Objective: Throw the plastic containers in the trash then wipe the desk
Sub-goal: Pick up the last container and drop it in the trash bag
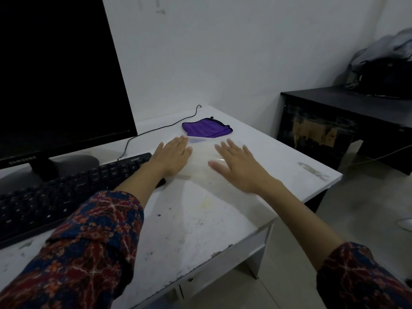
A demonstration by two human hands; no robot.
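A clear plastic container (201, 156) lies on the white desk (289, 157), hard to make out against it. My left hand (172, 153) is at its left side and my right hand (236, 162) at its right side, both with straight fingers spread; whether they touch it I cannot tell. A folded purple cloth (206, 128) lies just behind the container, near the wall. The desk surface in front of my hands shows yellowish stains and dark specks (200, 217).
A black keyboard (66, 195) and a black monitor (58, 81) stand on the left, with a thin black cable (156, 130) running toward the wall. A dark low table (347, 121) with a black bag (388, 79) stands to the right. The floor lies beyond the desk's right edge.
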